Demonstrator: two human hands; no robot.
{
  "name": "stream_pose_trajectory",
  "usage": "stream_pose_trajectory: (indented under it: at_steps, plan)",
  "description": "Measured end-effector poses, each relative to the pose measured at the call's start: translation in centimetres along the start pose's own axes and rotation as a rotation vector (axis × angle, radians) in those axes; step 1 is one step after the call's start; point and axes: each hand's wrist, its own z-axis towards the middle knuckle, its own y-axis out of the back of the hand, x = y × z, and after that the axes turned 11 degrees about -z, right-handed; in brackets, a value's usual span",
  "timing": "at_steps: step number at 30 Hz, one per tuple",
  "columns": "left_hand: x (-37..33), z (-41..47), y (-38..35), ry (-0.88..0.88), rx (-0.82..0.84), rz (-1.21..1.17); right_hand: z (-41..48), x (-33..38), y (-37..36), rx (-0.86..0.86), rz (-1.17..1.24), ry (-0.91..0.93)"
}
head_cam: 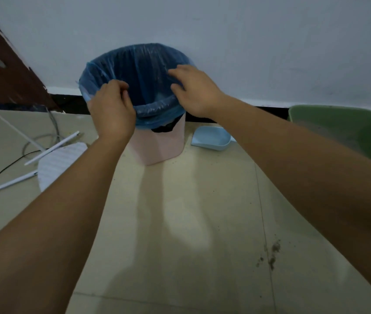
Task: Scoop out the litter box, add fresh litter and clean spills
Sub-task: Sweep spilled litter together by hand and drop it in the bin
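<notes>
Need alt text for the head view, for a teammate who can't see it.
The left hand pinches the blue bag at the rim of a pink bin; the right hand reaches over its opening. A light blue scoop and green litter box sit to the right.

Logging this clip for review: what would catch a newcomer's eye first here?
Two hands at the blue bag lining the pink bin, centre, by the wall: the left hand pinches its near rim, the right hand curls over its right side. Spilled litter specks the floor, lower right.
</notes>
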Motion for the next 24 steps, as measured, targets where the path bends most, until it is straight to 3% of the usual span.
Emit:
stream_pose_trajectory:
  at_steps: [6, 8, 10, 12, 17, 20, 24]
  plan:
    - [-3.2, -4.6, -0.7, -0.167, -0.057, 0.035, -11.7, -5.4, -2.3, -0.165, 0.154, -0.109]
    - [-5.1, -8.4, -2.1, -0.241, -0.044, -0.014, -17.1, -8.0, -4.6, -0.094, 0.124, -0.174]
    - [-7.0, -12.6, -3.9, -0.243, 0.104, -0.129, -22.2, -10.4, -7.2, 0.085, 0.1, -0.25]
    - [-8.1, -17.3, -5.7, -0.219, 0.365, -0.216, -27.3, -12.1, -9.6, 0.219, 0.105, -0.304]
    - [-8.1, -26.8, -7.6, -0.163, 0.885, -0.18, -38.4, -14.0, -13.3, 0.328, -0.044, -0.342]
    - [-7.3, -30.4, -7.9, -0.187, 1.078, -0.066, -41.9, -14.7, -14.0, 0.516, -0.187, -0.253]
    - [-6.7, -32.3, -8.7, -0.32, 1.099, 0.026, -44.1, -13.4, -14.7, 0.554, -0.206, -0.11]
